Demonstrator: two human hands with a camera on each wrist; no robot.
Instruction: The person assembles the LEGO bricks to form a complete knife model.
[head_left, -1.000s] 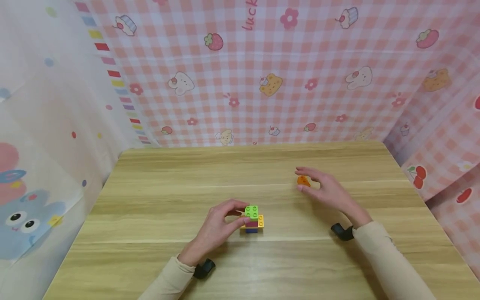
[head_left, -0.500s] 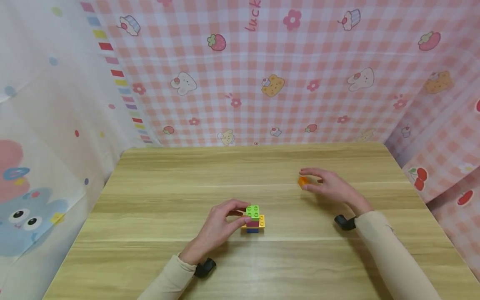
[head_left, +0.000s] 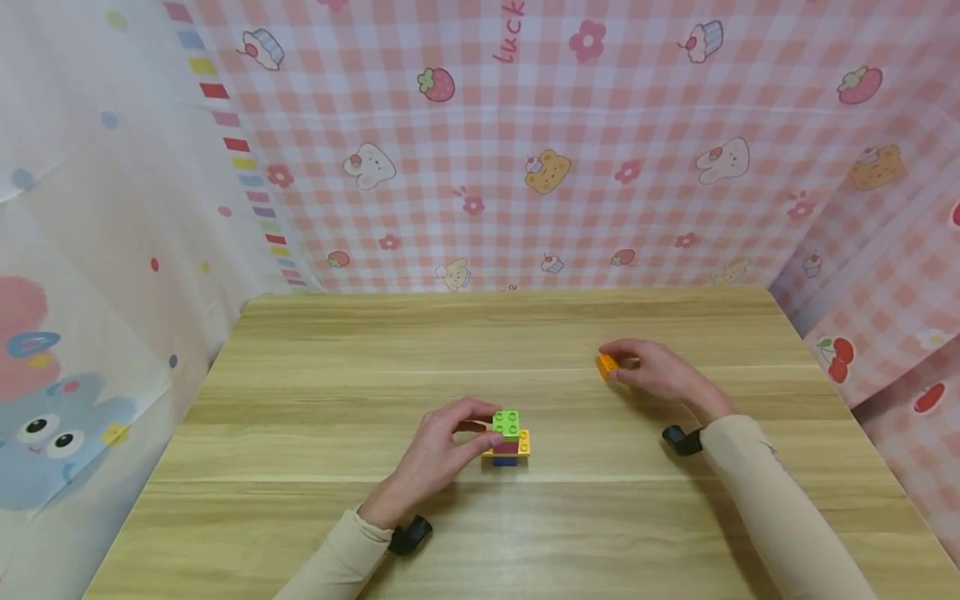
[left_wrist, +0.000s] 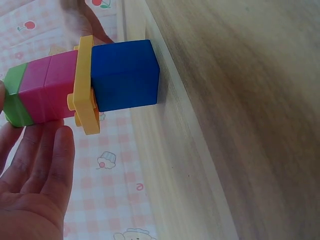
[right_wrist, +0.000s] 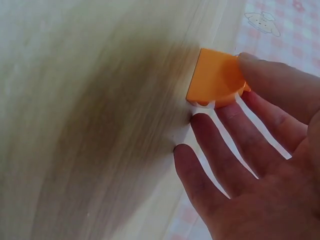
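Near the middle of the table stands a short tower of toy building bricks. It has a blue brick (left_wrist: 125,75) at the bottom, a yellow plate (head_left: 524,442) over it, then two magenta bricks (left_wrist: 57,87) and a lime green brick (head_left: 506,423) with studs on top. My left hand (head_left: 442,446) holds the tower near its top, thumb on one side and fingers on the other. Further back and to the right, my right hand (head_left: 660,371) pinches an orange brick (right_wrist: 215,77) between thumb and fingertips, its other fingers spread beside it. The brick is at the tabletop.
The wood-grain table (head_left: 337,350) runs back to a pink checked cloth (head_left: 480,125) with cartoon prints. Patterned cloth also hangs at both sides. A black wrist strap piece (head_left: 409,535) sits under the left wrist, and another black piece (head_left: 682,440) under the right.
My right thumb and fingers have come together on the orange brick, which has turned a little. The left hand and the tower have stayed in place.
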